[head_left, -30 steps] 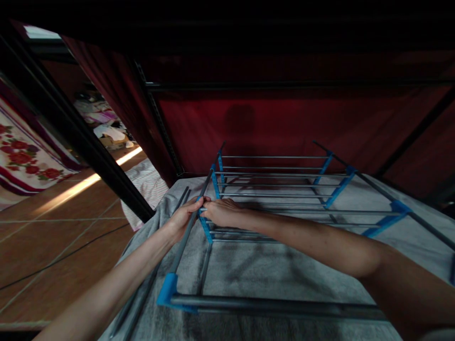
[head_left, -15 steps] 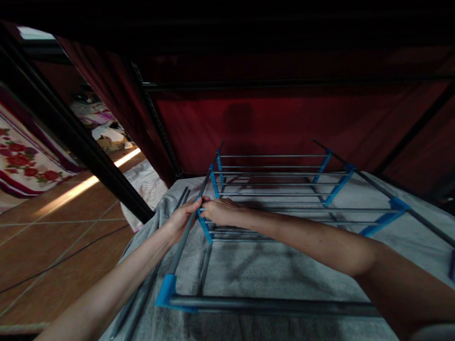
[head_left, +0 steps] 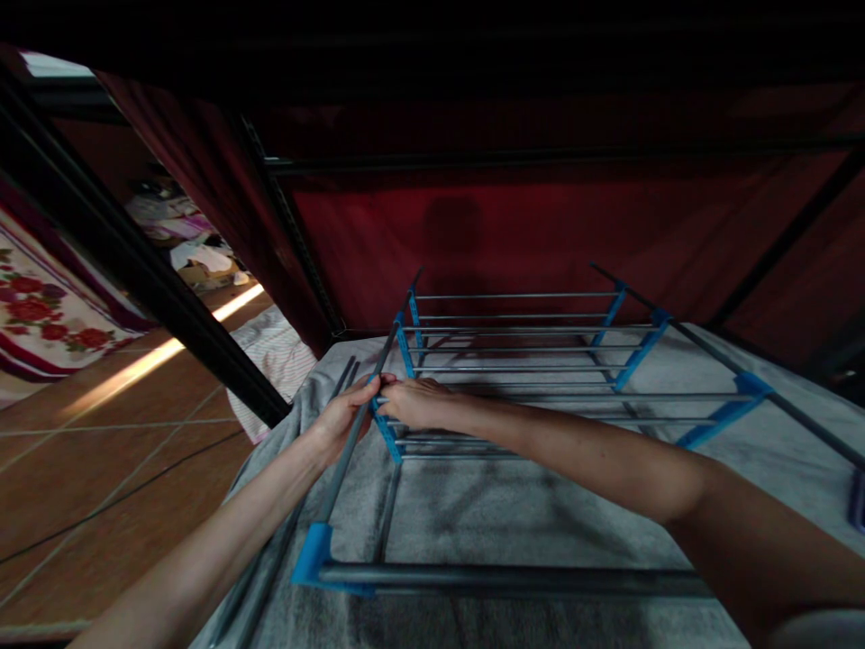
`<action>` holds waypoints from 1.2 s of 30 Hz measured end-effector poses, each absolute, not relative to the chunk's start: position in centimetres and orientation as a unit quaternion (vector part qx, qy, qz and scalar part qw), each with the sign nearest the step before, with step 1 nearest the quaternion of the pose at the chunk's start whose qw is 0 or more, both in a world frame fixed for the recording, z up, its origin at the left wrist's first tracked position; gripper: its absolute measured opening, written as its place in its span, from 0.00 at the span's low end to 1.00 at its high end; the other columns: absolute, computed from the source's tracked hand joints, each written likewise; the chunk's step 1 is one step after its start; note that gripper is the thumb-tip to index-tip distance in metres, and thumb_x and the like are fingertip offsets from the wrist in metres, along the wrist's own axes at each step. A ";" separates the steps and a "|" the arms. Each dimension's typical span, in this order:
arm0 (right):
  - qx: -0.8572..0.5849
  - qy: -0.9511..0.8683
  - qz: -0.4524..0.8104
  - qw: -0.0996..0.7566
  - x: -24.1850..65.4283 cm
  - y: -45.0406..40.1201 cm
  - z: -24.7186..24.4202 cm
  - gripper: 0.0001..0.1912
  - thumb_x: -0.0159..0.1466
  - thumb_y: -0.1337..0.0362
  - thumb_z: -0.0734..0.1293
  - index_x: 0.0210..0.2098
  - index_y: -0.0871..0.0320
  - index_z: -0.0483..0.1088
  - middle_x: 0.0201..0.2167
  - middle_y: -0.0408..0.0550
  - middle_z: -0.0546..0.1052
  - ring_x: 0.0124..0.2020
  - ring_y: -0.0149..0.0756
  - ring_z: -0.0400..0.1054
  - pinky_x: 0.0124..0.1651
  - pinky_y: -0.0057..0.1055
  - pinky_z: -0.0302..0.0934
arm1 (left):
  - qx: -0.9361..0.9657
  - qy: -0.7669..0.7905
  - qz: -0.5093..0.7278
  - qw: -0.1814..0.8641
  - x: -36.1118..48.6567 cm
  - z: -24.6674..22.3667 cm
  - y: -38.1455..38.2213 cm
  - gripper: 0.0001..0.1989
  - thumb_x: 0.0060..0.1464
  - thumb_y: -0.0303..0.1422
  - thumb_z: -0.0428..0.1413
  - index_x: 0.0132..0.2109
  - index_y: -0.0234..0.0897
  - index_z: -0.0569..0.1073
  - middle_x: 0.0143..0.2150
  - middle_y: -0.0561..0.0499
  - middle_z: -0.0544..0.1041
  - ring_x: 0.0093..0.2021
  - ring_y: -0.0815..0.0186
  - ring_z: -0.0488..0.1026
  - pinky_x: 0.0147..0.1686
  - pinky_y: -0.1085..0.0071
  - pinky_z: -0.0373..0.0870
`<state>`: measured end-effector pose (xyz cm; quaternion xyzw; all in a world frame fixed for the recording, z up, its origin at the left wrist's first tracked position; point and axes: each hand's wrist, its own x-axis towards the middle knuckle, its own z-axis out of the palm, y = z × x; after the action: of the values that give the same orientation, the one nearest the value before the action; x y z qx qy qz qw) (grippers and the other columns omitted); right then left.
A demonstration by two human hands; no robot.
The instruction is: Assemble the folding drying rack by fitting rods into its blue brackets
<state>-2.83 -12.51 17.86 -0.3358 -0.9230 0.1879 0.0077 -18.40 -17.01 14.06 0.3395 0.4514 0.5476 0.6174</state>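
A rack of grey tubes with blue plastic joints lies on a grey cloth. My left hand (head_left: 344, 416) is wrapped round the rack's left side tube (head_left: 342, 473), at a blue bracket (head_left: 386, 434). Right beside it, my right hand (head_left: 414, 402) has its fingers closed at a thin cross rod (head_left: 517, 394) where it meets that bracket; the fingertips partly hide the joint. A blue corner piece (head_left: 314, 554) joins the side tube to a thick front tube (head_left: 514, 580). More blue brackets (head_left: 726, 413) hold the rods on the right side.
Loose grey tubes (head_left: 270, 577) lie left of the rack on the grey cloth (head_left: 541, 514). A black post (head_left: 155, 270) slants across the left. Behind the rack hangs a dark red cloth wall (head_left: 541, 234).
The view has shifted very slightly, so the rack appears a little further left. Both hands keep their places at the same left bracket.
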 end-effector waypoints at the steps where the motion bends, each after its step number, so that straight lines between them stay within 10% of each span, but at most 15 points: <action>1: -0.337 -0.922 0.189 0.006 -2.8 -12.5 18.0 0.19 0.71 0.54 0.60 0.55 0.55 0.71 0.54 0.56 0.78 0.54 0.48 0.74 0.51 0.38 0.68 | 0.341 0.454 0.547 0.616 -18.4 14.1 -17.0 0.15 0.52 0.35 0.65 0.46 0.33 0.79 0.39 0.43 0.81 0.44 0.55 0.79 0.46 0.64 0.77; 25: -0.330 -0.919 0.186 0.106 -1.9 -12.7 17.1 0.24 0.69 0.50 0.62 0.57 0.60 0.67 0.55 0.58 0.76 0.54 0.49 0.73 0.51 0.41 0.67 | 0.346 0.467 0.549 0.600 -18.3 13.9 -16.8 0.19 0.54 0.30 0.63 0.53 0.35 0.76 0.48 0.43 0.81 0.47 0.56 0.80 0.46 0.67 0.79; 36: -0.390 -0.897 0.124 0.167 16.2 -12.0 19.3 0.22 0.71 0.57 0.63 0.61 0.59 0.65 0.60 0.57 0.70 0.62 0.45 0.65 0.62 0.43 0.59 | 0.233 0.560 0.518 0.603 -17.6 17.1 -17.1 0.11 0.64 0.36 0.53 0.49 0.40 0.77 0.43 0.49 0.84 0.38 0.62 0.81 0.37 0.67 0.82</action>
<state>16.20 -11.95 19.29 -0.3902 -0.8969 0.1243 0.1670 -17.61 -17.07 17.08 0.2335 0.5597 0.5182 0.6030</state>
